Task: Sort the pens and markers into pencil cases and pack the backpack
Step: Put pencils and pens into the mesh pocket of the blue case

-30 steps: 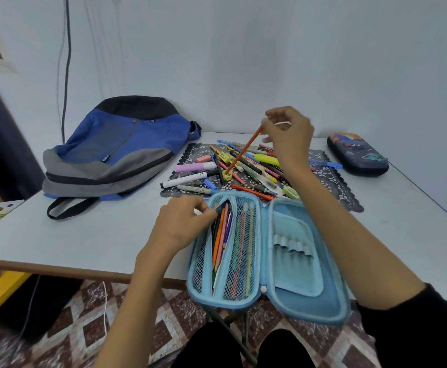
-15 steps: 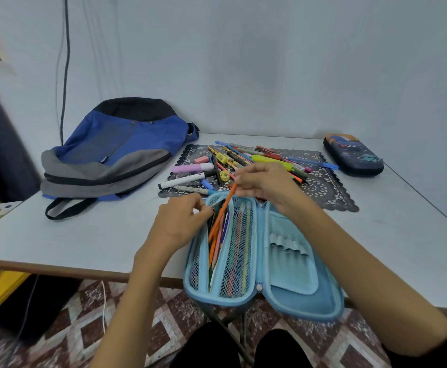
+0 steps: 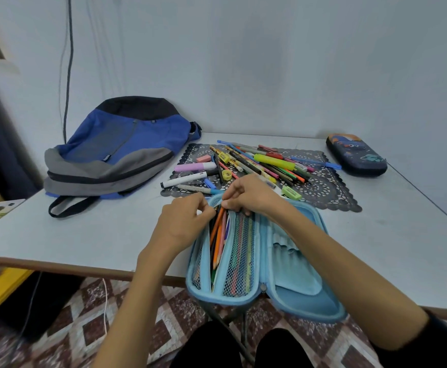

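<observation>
case: light blue pencil case (image 3: pixel 300 285), hard shell, zipper type, lying open flat at the near table edge, its near end overhanging the edge.
case left half: two mesh pockets with a gap between them; coloured pens show through the mesh.
case right half: light blue lining with a row of elastic loops and a flat pocket.
gap contents: bundle of pencils lying lengthwise, tips toward the person; orange pencil (image 3: pixel 216 229) on top, slightly tilted.
left hand (image 3: pixel 182 221): at the case's far left corner, fingers curled together, gripping the edge by the left mesh pocket.
right hand (image 3: pixel 252 195): over the far end of the gap, fingers curled down, thumb and forefinger closed on the far end of the orange pencil.
hands: fingertips almost touching each other.
loose stock: pile of pens and markers (image 3: pixel 246 162) on a black lace mat (image 3: pixel 323 187), just behind the case.
pile details: yellow highlighter (image 3: pixel 272 160), pink highlighter (image 3: pixel 195 166), white marker (image 3: pixel 187 179) with black cap, yellow sharpener (image 3: pixel 227 175), green eraser (image 3: pixel 291 193), pink eraser (image 3: pixel 203 158).
second case: dark pencil case (image 3: pixel 356 155) with cartoon print, zipped, far right by the wall.
backpack (image 3: pixel 116 152): blue, grey and black, lying flat at far left, zipped, strap toward the near side.
table (image 3: pixel 84 235): white top, brown edge.
</observation>
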The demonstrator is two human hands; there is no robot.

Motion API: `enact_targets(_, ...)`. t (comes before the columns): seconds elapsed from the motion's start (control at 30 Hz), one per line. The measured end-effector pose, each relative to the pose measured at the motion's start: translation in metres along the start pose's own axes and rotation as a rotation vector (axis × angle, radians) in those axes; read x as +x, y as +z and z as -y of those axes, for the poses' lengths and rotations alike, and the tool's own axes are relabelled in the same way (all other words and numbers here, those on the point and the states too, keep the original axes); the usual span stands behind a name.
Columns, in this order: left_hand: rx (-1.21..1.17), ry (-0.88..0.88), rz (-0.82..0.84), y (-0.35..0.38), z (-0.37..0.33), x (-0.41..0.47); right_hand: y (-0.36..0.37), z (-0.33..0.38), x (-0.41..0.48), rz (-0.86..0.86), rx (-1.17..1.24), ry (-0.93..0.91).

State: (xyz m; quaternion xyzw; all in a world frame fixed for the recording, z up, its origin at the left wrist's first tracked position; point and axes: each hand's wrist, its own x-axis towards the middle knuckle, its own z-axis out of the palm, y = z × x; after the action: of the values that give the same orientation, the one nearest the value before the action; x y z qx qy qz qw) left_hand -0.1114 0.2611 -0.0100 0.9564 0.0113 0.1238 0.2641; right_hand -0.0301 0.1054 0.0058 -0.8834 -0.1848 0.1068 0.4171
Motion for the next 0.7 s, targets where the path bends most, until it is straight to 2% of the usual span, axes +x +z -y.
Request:
enact_targets(0.2, 0.022, 0.019, -0.002, 0.002, 0.003, 0.001, 0.008, 0.003, 0.002, 0.020, -0.150, -0.042)
enact_targets(0.3, 0.010, 0.009, 0.011, 0.001, 0.003, 0.001, 0.014, 0.002, 0.002, -0.028, -0.240, -0.078)
enact_targets(0.53, 0.028, 0.013, 0.010, -0.001, 0.000, -0.002, 0.011, 0.003, 0.003, 0.017, -0.176, -0.034)
enact_targets(0.7, 0.004, 0.019, 0.010, -0.001, 0.001, -0.003, -0.009, 0.010, 0.006, 0.128, -0.094, 0.049)
